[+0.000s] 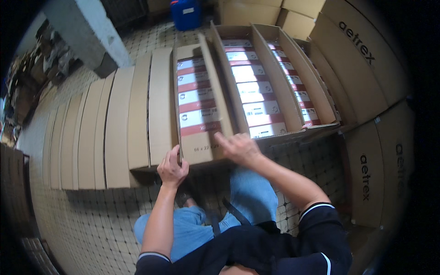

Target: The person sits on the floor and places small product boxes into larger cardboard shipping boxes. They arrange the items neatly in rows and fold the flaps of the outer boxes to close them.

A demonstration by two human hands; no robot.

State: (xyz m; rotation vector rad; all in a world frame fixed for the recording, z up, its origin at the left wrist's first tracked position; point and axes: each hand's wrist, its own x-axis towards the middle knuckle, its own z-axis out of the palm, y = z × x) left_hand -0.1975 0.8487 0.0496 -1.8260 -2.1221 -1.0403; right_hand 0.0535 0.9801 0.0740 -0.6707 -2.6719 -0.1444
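A long open carton [201,149] stands in front of me, with a row of white and red boxes [197,96] inside. Its near end flap lies folded inward over the closest box. My left hand [173,168] is closed on the carton's near left corner, fingers at the edge of the upright left flap. At the near right corner my right hand [242,149] has its fingers over the end of the long right flap [211,78], which stands up, tilted and slightly blurred. The right thumb is hard to make out.
Closed cartons [118,126] stand side by side to the left. On the right is an open carton [259,98] with similar boxes, and another [300,87] past it. Large stacked cartons [366,174] rise at far right. A pillar [89,36] and blue jerrycan [185,14] stand behind.
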